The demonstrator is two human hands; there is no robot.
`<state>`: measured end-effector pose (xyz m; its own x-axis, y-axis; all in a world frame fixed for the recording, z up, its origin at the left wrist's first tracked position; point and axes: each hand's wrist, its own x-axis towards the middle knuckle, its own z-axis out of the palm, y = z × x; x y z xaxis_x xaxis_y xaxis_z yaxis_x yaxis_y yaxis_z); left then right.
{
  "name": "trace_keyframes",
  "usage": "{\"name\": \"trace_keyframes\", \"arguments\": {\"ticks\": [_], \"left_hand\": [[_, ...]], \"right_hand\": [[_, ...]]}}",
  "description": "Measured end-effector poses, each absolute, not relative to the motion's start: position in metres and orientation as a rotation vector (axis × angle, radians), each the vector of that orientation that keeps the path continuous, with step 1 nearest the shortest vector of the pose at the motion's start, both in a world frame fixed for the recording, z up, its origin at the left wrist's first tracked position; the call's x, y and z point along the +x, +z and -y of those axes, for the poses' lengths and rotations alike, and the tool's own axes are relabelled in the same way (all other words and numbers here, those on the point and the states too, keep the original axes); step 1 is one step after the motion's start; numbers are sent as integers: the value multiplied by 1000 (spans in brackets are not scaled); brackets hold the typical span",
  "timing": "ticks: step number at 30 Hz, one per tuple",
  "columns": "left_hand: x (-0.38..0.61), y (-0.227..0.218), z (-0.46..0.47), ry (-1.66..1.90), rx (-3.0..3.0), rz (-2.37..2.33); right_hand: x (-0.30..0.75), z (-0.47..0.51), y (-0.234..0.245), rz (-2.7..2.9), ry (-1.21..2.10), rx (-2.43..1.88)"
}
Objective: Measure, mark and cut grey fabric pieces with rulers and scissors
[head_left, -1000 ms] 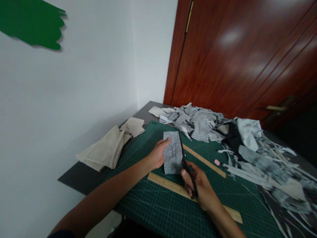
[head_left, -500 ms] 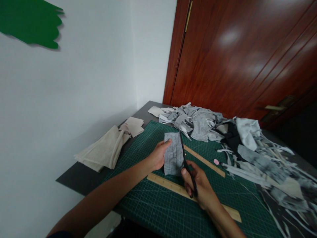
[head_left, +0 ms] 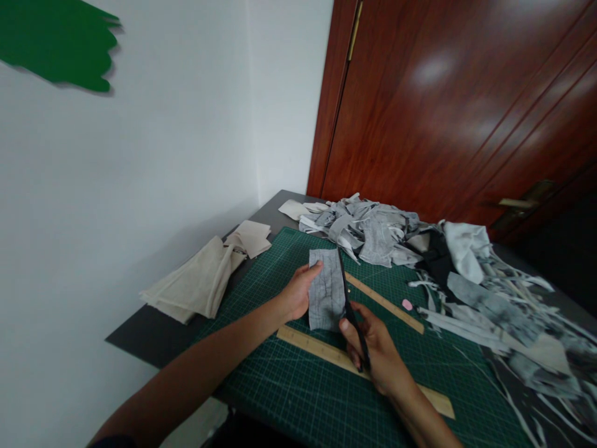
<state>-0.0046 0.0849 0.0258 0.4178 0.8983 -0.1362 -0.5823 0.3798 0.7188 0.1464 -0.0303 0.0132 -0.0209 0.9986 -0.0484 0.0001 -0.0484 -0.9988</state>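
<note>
My left hand (head_left: pixel 298 291) grips a small grey rectangle of fabric (head_left: pixel 326 290) by its left edge and holds it upright above the green cutting mat (head_left: pixel 298 386). My right hand (head_left: pixel 373 354) is closed round the handles of black scissors (head_left: pixel 351 311). The scissor blades run up along the fabric's right edge. A wooden ruler (head_left: pixel 326 351) lies flat on the mat just under both hands.
A second wooden ruler (head_left: pixel 387 305) lies further back on the mat, with a small pink object (head_left: pixel 407 304) beside it. Grey fabric scraps (head_left: pixel 368 230) and strips (head_left: pixel 508 311) pile up at the back and right. Folded beige cloth (head_left: pixel 200 280) lies left. A wooden door (head_left: pixel 457 106) stands behind.
The hands, fabric and scissors have barely shifted; the fabric piece sits very slightly higher than a second ago.
</note>
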Motion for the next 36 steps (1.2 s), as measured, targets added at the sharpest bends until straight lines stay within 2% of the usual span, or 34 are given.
{"name": "trace_keyframes", "arguments": {"ticks": [7, 15, 24, 36], "left_hand": [[-5, 27, -87, 1001, 657, -564], [-12, 35, -92, 929, 618, -440], [-18, 27, -95, 751, 559, -191], [-21, 39, -85, 804, 527, -119]], "right_hand": [[146, 29, 9, 1144, 1230, -1221], [149, 22, 13, 954, 980, -1197], [147, 19, 7, 878, 868, -1119], [145, 15, 4, 916, 1222, -1046]]}}
